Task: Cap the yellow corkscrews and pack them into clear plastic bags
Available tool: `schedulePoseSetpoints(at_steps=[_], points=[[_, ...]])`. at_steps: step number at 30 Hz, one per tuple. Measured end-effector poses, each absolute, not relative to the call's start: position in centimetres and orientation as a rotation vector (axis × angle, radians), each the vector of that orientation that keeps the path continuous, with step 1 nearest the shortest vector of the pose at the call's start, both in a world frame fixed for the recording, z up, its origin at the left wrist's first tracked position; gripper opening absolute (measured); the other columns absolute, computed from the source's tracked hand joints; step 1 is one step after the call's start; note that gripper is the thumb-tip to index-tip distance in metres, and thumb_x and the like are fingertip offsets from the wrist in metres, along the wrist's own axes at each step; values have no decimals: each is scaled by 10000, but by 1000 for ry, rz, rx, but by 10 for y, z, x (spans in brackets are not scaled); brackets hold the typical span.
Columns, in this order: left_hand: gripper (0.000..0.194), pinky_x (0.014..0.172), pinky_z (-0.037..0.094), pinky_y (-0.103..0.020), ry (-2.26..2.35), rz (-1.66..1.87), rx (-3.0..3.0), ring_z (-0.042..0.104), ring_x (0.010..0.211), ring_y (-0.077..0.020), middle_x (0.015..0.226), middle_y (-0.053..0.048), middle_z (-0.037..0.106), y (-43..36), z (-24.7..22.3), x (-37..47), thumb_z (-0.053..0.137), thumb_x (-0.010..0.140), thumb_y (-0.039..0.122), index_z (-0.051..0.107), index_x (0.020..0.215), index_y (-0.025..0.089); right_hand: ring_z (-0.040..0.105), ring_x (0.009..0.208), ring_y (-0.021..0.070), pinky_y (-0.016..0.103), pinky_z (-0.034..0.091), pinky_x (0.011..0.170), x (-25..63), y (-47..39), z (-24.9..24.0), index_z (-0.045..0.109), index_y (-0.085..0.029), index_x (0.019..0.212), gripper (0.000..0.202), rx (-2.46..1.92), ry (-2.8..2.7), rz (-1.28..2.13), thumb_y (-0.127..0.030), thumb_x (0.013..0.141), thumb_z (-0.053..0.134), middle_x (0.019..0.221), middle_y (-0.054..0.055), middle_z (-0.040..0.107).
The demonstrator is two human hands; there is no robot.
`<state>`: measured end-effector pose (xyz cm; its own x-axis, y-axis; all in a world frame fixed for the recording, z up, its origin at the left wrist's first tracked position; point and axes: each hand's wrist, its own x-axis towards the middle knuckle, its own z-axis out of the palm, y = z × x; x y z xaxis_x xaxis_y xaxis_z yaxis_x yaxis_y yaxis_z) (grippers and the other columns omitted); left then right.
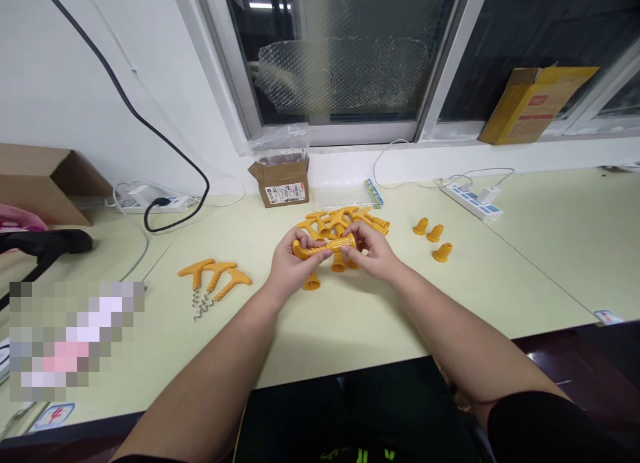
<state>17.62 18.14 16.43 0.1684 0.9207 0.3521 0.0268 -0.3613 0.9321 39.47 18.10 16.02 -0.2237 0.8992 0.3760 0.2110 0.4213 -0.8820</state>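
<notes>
Above the table my left hand [289,266] is closed round the orange T-shaped handle of a corkscrew [304,251]. The fingers of my right hand [377,253] pinch the flared end of a ribbed orange sleeve [341,244], which is in line with the handle's stem; no metal spiral shows between them. Just behind and below my hands lies a pile of orange corkscrew handles and sleeves [345,216], partly hidden by my fingers. To the left, three corkscrews [219,274] lie with bare metal spirals. Three loose sleeves [435,234] stand on the right.
A small brown carton [284,183] and a clear plastic bag [340,196] are at the wall. Power strips [470,200] stand at both sides, and a black cable [123,96] hangs down on the left. A yellow box [537,106] leans against the window.
</notes>
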Motion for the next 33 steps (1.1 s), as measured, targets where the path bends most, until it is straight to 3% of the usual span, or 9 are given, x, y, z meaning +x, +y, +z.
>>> schedulePoseSetpoints(at_steps=[3, 7, 14, 19, 23, 28, 33], points=[[556, 629, 571, -299, 947, 1265, 1486, 741, 903, -240, 846, -31, 714, 184, 168, 175, 917, 706, 431, 406, 807, 236, 583, 788, 194, 328, 527, 683, 397, 180, 158, 615, -255, 1143, 361, -927, -1790, 771, -534, 922, 676, 918, 38, 599], [526, 614, 557, -277, 983, 1248, 1493, 735, 927, -239, 873, -54, 728, 187, 171, 174, 914, 709, 420, 433, 789, 222, 613, 911, 219, 337, 556, 733, 398, 184, 153, 622, -251, 1180, 360, -890, -1813, 803, -510, 934, 669, 1001, 64, 621], [525, 572, 544, -269, 965, 1252, 1574, 718, 760, -183, 861, -37, 746, 185, 168, 175, 908, 712, 399, 417, 779, 225, 471, 480, 114, 254, 425, 432, 393, 185, 152, 565, -236, 1057, 430, -878, -1603, 1179, -571, 855, 743, 670, -63, 505], [445, 764, 574, -319, 908, 1394, 1924, 719, 808, -173, 842, -26, 740, 184, 162, 173, 862, 790, 358, 440, 748, 220, 325, 365, 83, 226, 273, 331, 386, 183, 159, 525, -244, 877, 436, -941, -1448, 1358, -635, 849, 715, 531, -97, 406], [394, 685, 525, -294, 824, 1365, 2243, 703, 770, -169, 764, -16, 687, 188, 155, 170, 820, 836, 349, 474, 704, 215, 273, 361, 82, 221, 222, 335, 386, 186, 158, 419, -258, 755, 515, -1031, -1379, 1589, -691, 851, 682, 486, -103, 316], [404, 715, 541, -296, 900, 1316, 2094, 716, 816, -183, 797, -26, 708, 187, 156, 170, 818, 833, 377, 465, 718, 217, 421, 458, 111, 242, 326, 435, 391, 188, 155, 505, -237, 798, 456, -1003, -1568, 1357, -652, 884, 674, 540, -59, 456], [423, 715, 551, -279, 926, 1250, 1903, 692, 773, -156, 836, -17, 725, 183, 162, 173, 838, 805, 380, 451, 753, 216, 536, 625, 129, 258, 449, 525, 391, 180, 160, 608, -215, 996, 380, -921, -1691, 1195, -526, 848, 770, 809, -3, 625]])
